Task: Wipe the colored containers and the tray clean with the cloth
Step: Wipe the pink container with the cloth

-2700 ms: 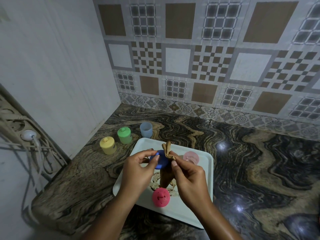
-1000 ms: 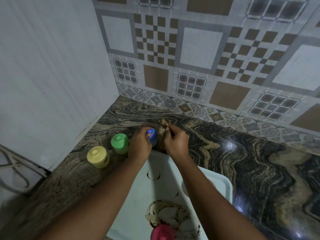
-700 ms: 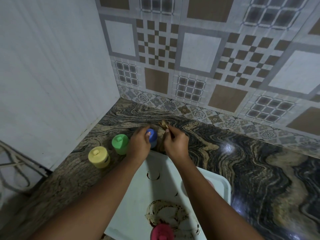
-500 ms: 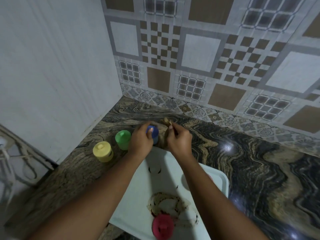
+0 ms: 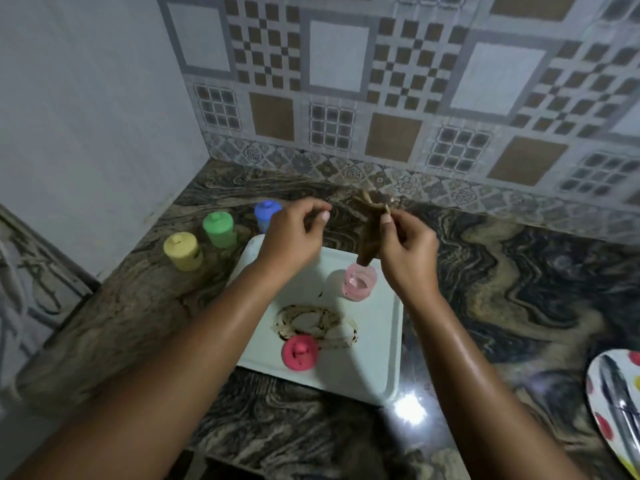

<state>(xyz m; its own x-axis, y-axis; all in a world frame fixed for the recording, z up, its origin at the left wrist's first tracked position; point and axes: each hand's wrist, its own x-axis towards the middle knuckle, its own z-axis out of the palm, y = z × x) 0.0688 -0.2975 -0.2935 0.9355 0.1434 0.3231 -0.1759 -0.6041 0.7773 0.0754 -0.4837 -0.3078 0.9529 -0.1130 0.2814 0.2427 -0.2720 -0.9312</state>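
Right now the right hand pinches the brown cloth near its top, so it hangs lengthwise down the frame, its lower end just above the open pink container on the tray. The left hand, loosely curled and holding nothing, sits further left by the blue container, so the right looks better placed.

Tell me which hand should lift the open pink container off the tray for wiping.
Probably left. The left hand holds nothing and hovers over the tray near the pink container; the right hand pinches the cloth, ready to wipe.
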